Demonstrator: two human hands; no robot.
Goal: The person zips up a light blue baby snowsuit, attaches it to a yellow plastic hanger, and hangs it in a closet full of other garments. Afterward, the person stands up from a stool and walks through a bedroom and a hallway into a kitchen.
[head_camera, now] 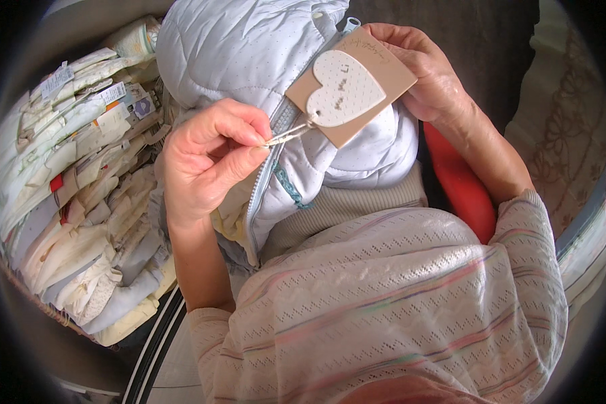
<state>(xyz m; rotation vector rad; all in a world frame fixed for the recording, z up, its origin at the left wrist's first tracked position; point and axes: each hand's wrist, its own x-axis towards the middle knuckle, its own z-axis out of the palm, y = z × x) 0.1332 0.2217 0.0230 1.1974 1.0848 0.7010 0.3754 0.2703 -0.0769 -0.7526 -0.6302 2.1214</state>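
Across the person's lap lies a pale, quilted padded garment (242, 55) with fine dots and a zipper (283, 118) running along its edge. My right hand (421, 65) grips the far side of a brown cardboard hang tag (396, 83). On its face is a white heart-shaped tag (351, 91) bearing writing. A looped white cord (288, 135) comes from the hole at the heart's tip. Thumb and forefinger of my left hand (212, 156) pinch the cord's end and hold it taut. Beneath the cord, a teal ribbon-like trim (290, 187) shows on the garment.
Left of the lap, a tall pile of folded light-coloured clothes (91, 202) carries several labels. A bag with black and white edging (154, 348) sits below it. Red material (454, 177) shows beside the right forearm. Patterned sheer fabric (550, 131) hangs at right.
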